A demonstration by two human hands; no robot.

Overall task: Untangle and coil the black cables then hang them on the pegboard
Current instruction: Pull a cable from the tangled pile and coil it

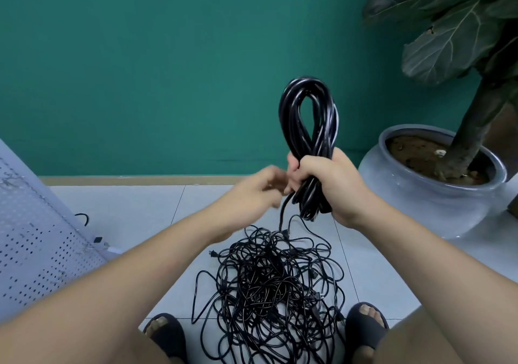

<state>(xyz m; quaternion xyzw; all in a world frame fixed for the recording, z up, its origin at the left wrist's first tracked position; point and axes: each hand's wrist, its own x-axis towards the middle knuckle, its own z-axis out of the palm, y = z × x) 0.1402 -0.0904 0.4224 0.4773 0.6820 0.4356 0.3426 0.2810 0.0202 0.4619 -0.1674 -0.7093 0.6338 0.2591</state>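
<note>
Black coil (308, 111) stands upright, long axis vertical, gripped low by the right hand (330, 184); its loose tail (281, 218) drops to the tangle (269, 288) on the floor (378, 265) directly below. Left hand (258, 192), blurred, is just beside that tail, grasp unclear; pegboard (36, 237) leans at the floor's left edge

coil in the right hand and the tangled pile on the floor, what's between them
In the head view, a single black strand hangs from the coil, gripped by the right hand, down into the pile; nothing else lies between.

Teal wall (140, 55), grey tile flr (126, 204)
</note>
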